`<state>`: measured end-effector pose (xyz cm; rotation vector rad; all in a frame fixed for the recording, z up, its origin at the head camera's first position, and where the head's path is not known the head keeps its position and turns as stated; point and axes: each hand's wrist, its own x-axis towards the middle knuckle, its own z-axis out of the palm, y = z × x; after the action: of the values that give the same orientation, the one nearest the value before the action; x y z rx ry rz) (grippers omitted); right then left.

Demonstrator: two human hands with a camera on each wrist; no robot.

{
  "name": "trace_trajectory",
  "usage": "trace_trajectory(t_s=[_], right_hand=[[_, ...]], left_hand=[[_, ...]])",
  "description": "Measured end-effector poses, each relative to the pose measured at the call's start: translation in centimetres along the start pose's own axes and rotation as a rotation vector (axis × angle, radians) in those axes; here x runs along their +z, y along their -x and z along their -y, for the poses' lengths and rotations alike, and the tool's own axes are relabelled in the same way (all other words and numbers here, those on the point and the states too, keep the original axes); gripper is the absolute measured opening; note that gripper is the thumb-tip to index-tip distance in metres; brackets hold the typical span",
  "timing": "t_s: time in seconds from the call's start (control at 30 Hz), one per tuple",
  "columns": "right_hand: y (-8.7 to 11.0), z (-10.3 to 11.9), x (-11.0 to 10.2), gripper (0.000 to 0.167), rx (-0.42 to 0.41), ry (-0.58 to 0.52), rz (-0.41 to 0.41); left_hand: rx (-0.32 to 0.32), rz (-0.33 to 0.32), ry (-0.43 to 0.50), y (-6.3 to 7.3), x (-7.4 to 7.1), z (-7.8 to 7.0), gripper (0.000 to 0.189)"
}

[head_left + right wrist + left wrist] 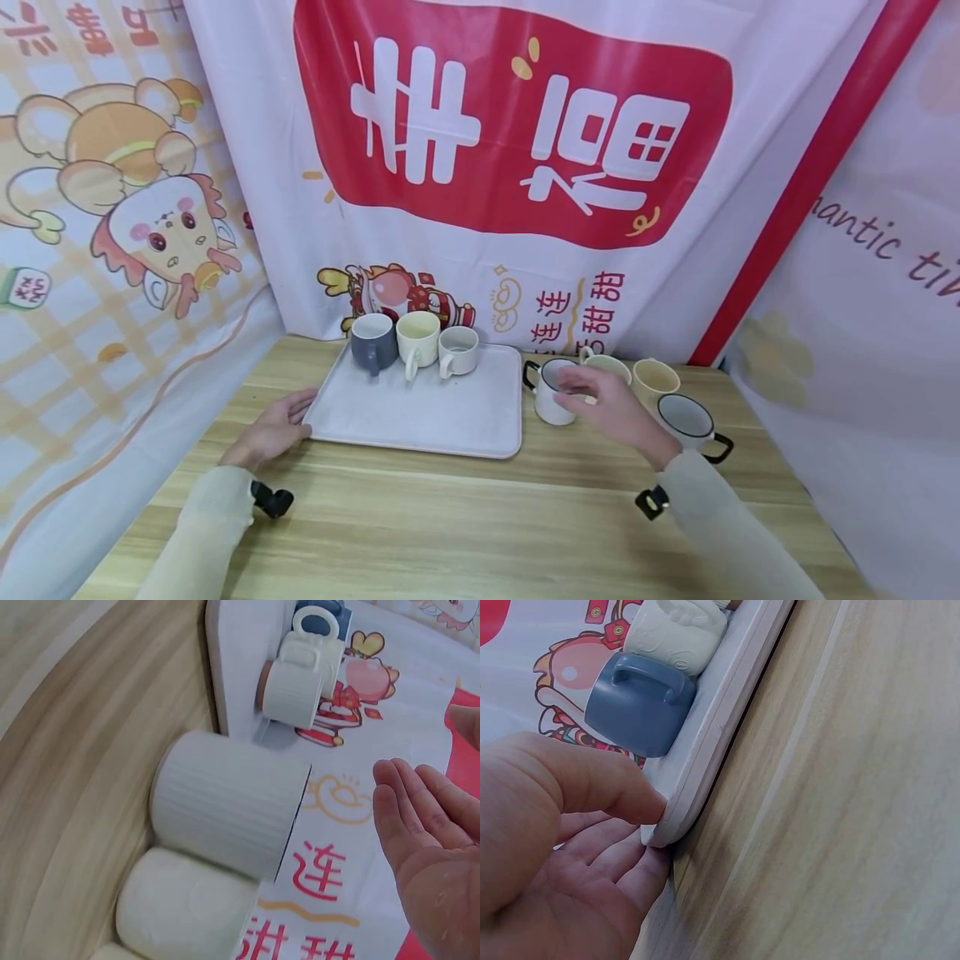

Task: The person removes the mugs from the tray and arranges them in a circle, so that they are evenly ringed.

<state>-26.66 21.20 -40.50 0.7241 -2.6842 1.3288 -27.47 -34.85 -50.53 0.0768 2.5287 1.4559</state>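
Note:
My left hand (268, 427) grips the front left corner of a pale grey tray (420, 421), the thumb on its rim. On the tray's back part stand a dark blue-grey mug (372, 343), a cream mug (417, 340) and a small off-white cup (458, 352). Over a white mug with a black rim and handle (552, 408) hovers my right hand (611, 404), its fingers apart from the ribbed mug (229, 802) in the right wrist view. Behind that hand a cream mug (609, 365) is partly hidden.
Right of the hand stand a yellowish cup (657, 379) and a wide white mug with a black rim (686, 421). All rest on a wooden table (450, 533). Printed cloths (510, 283) hang at the back and both sides.

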Motion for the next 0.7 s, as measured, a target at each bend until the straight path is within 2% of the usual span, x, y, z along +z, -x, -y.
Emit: trace_trajectory(t_s=[0.1, 0.2, 0.4, 0.53, 0.7], right_hand=[[-1.6, 1.0, 2.2, 0.037, -0.057, -0.018, 0.011], [-3.1, 1.5, 4.4, 0.034, -0.08, -0.043, 0.035], [-6.3, 1.4, 9.0, 0.038, -0.003, -0.044, 0.081], [-8.2, 1.2, 11.6, 0.04, 0.059, -0.045, 0.064], [-10.3, 0.7, 14.2, 0.044, 0.11, -0.111, 0.032]], left_hand=[[0.005, 0.0, 0.001, 0.0, 0.0, 0.1, 0.077], [0.008, -0.003, 0.001, 0.0, 0.0, 0.2, 0.077], [0.022, -0.003, -0.005, 0.3, 0.0, -0.1, 0.077], [0.027, -0.01, -0.019, 0.4, 0.0, -0.2, 0.076], [0.03, -0.017, -0.016, 0.4, 0.1, -0.2, 0.076]])
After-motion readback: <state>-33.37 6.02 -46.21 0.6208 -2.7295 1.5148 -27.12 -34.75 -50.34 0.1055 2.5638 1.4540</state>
